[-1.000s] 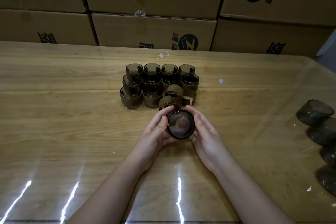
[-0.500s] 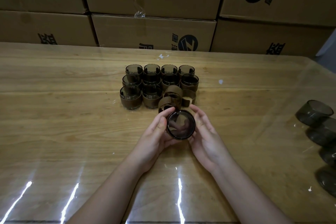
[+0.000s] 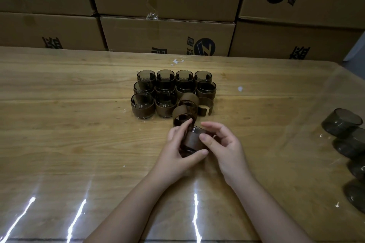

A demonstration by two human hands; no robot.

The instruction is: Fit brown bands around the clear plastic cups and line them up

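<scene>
A clear cup with a brown band [image 3: 192, 140] round its wall sits between my two hands just above the table's middle. My left hand [image 3: 177, 148] grips it from the left, thumb across its lower front. My right hand [image 3: 221, 144] holds its right side, thumb pressing on the band. Behind them, several banded cups [image 3: 173, 90] stand in rows. A few loose brown bands [image 3: 187, 108] lie at the front right of that group.
Several bare smoky cups [image 3: 343, 122] lie in a stack along the right edge of the wooden table [image 3: 79, 124]. Stacked cardboard boxes [image 3: 167, 33] wall off the far edge. A glossy film covers the tabletop.
The cup was tipped with its mouth toward me; now it is turned so that its banded side faces me. Both hands shifted their grip round it.
</scene>
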